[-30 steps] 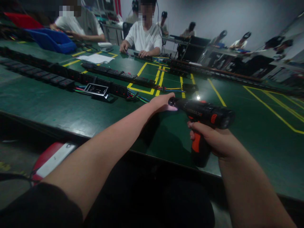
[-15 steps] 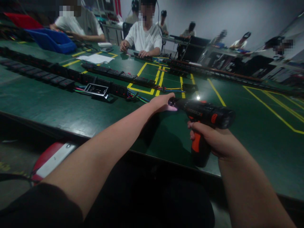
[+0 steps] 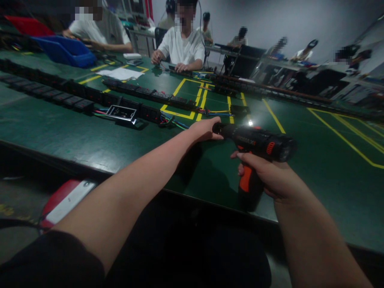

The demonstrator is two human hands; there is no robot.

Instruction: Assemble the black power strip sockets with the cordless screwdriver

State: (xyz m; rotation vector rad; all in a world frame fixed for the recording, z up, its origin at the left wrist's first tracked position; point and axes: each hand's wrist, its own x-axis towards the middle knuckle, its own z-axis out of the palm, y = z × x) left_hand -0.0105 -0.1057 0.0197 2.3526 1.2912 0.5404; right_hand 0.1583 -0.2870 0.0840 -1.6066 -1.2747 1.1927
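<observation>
The right hand (image 3: pixel 264 170) grasps the drill (image 3: pixel 252 138) by its handle (image 3: pixel 245 180) over the table (image 3: pixel 75 136), seemingly to aim its nose (image 3: pixel 223 130) toward the left hand (image 3: pixel 205 129), which curls there, perhaps for steadying, though I cannot tell what that hand grips

The left hand (image 3: pixel 205 129) is held forward on an outstretched arm (image 3: pixel 141 176). The right hand (image 3: pixel 271 174) is curled into a grip.
</observation>
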